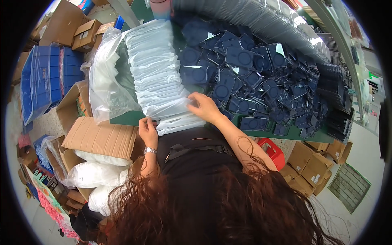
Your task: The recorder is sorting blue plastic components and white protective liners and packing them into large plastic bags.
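Note:
A long row of overlapping, white frosted plastic sleeves [157, 69] lies on the green table, running away from my body. At its near end, my right hand [204, 108] pinches the right side of one frosted sleeve [169, 108] between thumb and fingers. My left hand [148, 131] is closed at the same sleeve's lower left corner, by the table's front edge; its fingertips are partly hidden. To the right of the row spreads a large heap of dark blue, see-through phone cases [239, 58], each with a ring on its back.
Stacked clear plastic trays [261, 18] line the table's back and right side. A crumpled clear bag [108, 81] lies left of the sleeves. Blue crates [41, 81] and an open carton [100, 136] stand at left. A red stool [271, 153] and cartons [308, 167] are below right.

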Demonstrator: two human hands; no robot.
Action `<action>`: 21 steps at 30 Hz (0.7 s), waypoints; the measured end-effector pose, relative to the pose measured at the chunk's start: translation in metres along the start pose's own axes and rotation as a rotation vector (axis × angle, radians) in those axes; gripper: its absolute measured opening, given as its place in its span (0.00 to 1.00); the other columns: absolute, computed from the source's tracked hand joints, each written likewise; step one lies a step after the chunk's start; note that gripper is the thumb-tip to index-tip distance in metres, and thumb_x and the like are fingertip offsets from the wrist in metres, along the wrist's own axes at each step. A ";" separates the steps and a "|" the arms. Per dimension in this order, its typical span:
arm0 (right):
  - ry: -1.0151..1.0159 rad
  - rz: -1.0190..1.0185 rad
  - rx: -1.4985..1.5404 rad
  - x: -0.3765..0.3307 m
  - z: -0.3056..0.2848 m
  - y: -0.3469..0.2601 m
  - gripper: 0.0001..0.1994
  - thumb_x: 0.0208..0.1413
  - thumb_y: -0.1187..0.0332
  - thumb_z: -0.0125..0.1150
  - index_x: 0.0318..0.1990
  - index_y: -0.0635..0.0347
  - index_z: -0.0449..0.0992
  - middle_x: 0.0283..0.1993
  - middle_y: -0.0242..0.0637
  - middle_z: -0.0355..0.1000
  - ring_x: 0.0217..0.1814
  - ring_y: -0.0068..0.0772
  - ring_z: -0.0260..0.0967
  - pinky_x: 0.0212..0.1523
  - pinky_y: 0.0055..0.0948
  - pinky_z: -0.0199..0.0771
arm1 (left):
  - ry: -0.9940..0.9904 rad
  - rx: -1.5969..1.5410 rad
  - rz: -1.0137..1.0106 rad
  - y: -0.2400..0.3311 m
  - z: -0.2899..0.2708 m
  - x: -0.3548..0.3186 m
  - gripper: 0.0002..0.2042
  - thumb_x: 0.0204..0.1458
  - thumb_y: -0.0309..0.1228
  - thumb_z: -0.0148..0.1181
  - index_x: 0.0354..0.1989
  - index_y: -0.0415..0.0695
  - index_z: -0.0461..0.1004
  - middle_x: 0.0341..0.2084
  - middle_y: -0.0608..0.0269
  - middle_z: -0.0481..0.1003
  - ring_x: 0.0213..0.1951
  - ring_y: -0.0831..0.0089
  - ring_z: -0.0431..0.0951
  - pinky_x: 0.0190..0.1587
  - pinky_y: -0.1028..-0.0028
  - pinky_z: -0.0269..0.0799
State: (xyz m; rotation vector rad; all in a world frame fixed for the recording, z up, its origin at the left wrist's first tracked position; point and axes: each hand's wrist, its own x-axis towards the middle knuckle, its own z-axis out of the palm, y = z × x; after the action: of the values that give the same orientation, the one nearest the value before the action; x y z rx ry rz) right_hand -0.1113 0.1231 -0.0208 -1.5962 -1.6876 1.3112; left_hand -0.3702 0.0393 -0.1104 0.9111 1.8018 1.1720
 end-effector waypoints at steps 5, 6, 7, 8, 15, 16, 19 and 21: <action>0.094 -0.045 -0.073 0.014 -0.030 0.027 0.09 0.51 0.73 0.60 0.40 0.62 0.74 0.33 0.33 0.74 0.24 0.20 0.65 0.29 0.23 0.68 | 0.082 -0.095 -0.181 -0.012 -0.007 0.003 0.04 0.62 0.28 0.51 0.40 0.40 0.69 0.24 0.64 0.74 0.23 0.80 0.73 0.26 0.79 0.68; 0.045 -0.009 -0.059 0.015 -0.035 0.027 0.11 0.51 0.71 0.59 0.43 0.61 0.74 0.38 0.38 0.75 0.34 0.31 0.70 0.37 0.28 0.71 | 0.038 0.119 0.029 -0.020 -0.010 0.004 0.05 0.62 0.27 0.49 0.41 0.39 0.68 0.27 0.63 0.74 0.25 0.80 0.73 0.27 0.78 0.69; -0.007 0.026 -0.045 0.016 -0.037 0.025 0.14 0.51 0.69 0.58 0.45 0.61 0.74 0.42 0.42 0.76 0.44 0.42 0.75 0.44 0.34 0.74 | -0.008 0.337 0.236 -0.029 -0.013 0.006 0.05 0.62 0.26 0.48 0.42 0.38 0.68 0.29 0.62 0.73 0.27 0.79 0.73 0.28 0.78 0.70; -0.081 0.064 -0.041 0.014 -0.036 0.022 0.17 0.51 0.69 0.57 0.50 0.60 0.74 0.45 0.44 0.76 0.48 0.44 0.75 0.49 0.34 0.73 | -0.081 0.103 0.018 -0.039 -0.010 0.007 0.06 0.61 0.24 0.46 0.43 0.37 0.67 0.32 0.61 0.72 0.31 0.78 0.73 0.31 0.77 0.72; -0.537 -0.116 -0.247 -0.008 0.008 0.026 0.22 0.48 0.74 0.55 0.54 0.60 0.71 0.47 0.47 0.74 0.45 0.46 0.72 0.46 0.38 0.72 | -0.004 -0.286 -0.204 -0.044 -0.007 0.005 0.07 0.62 0.25 0.47 0.45 0.37 0.65 0.37 0.59 0.75 0.34 0.76 0.77 0.35 0.75 0.76; -0.542 -0.117 -0.243 -0.009 0.007 0.026 0.22 0.48 0.74 0.55 0.54 0.60 0.71 0.47 0.47 0.74 0.45 0.46 0.72 0.46 0.38 0.72 | -0.016 -0.320 -0.254 -0.042 -0.006 0.003 0.07 0.62 0.25 0.47 0.46 0.37 0.65 0.37 0.58 0.75 0.34 0.75 0.77 0.36 0.75 0.77; -0.654 -0.037 -0.198 -0.011 -0.004 0.017 0.24 0.48 0.73 0.56 0.57 0.59 0.69 0.53 0.47 0.71 0.55 0.51 0.68 0.56 0.41 0.68 | -0.020 -0.304 -0.295 -0.036 -0.007 0.002 0.07 0.63 0.26 0.48 0.46 0.38 0.63 0.37 0.57 0.75 0.35 0.74 0.78 0.36 0.74 0.77; -0.622 -0.042 -0.278 -0.012 -0.015 0.006 0.24 0.47 0.74 0.57 0.56 0.58 0.70 0.49 0.46 0.72 0.53 0.49 0.69 0.55 0.41 0.69 | 0.012 -0.296 -0.242 -0.037 -0.005 0.003 0.07 0.63 0.27 0.48 0.45 0.38 0.63 0.36 0.58 0.75 0.34 0.74 0.78 0.36 0.74 0.77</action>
State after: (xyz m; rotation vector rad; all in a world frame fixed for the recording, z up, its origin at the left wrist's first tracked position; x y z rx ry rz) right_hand -0.0933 0.1154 -0.0159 -1.3556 -2.3416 1.7330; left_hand -0.3815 0.0279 -0.1440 0.5013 1.6384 1.2450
